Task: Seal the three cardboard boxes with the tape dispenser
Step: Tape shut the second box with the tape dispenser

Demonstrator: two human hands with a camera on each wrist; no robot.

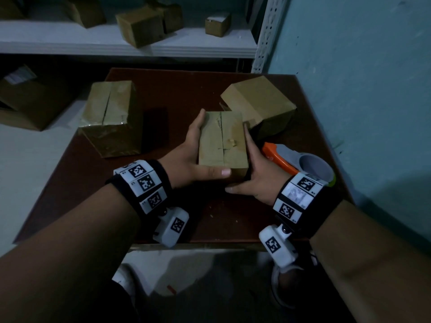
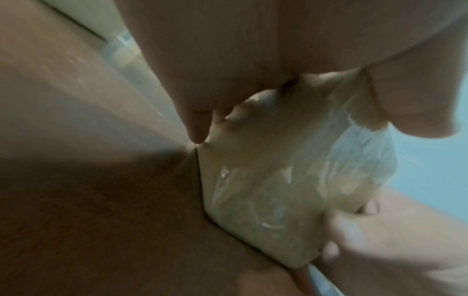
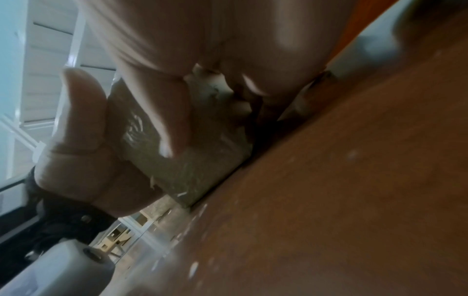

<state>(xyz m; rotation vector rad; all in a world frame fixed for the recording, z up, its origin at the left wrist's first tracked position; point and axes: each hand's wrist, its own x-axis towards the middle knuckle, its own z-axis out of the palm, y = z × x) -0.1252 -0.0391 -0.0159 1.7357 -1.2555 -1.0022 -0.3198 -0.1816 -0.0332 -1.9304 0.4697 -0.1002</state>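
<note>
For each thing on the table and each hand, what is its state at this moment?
Middle box: flaps closed, held from both sides.
Left box: flaps closed, untouched.
Right box: tilted, untouched.
Tape dispenser: lying on the table, unheld.
Left hand: grips middle box.
Right hand: grips middle box.

My head camera looks down at the table (image 1: 70,183); both wrist cameras sit low, close against the same box (image 1: 222,141).
</note>
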